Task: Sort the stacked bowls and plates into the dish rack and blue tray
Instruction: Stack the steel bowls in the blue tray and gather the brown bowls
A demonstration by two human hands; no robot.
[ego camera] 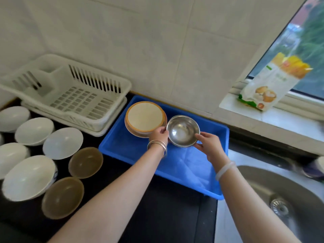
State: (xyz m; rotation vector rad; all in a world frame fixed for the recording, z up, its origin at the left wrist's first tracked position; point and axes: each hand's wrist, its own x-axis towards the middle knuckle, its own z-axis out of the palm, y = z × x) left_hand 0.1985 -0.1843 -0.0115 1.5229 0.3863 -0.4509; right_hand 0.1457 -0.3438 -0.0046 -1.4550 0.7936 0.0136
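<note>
A steel bowl (182, 130) is held over the blue tray (133, 146), between both hands. My left hand (158, 135) grips its left rim and my right hand (209, 144) grips its right side. A stack of cream plates with orange rims (145, 118) lies in the tray's far left corner, just left of the bowl. The white dish rack (70, 92) stands left of the tray with nothing in it. Several white bowls (62, 142) and two brown bowls (85, 162) sit on the dark counter at the left.
A steel sink (287, 199) lies at the lower right. A food bag (270, 83) leans on the window sill at the right. A tiled wall runs behind the rack and tray.
</note>
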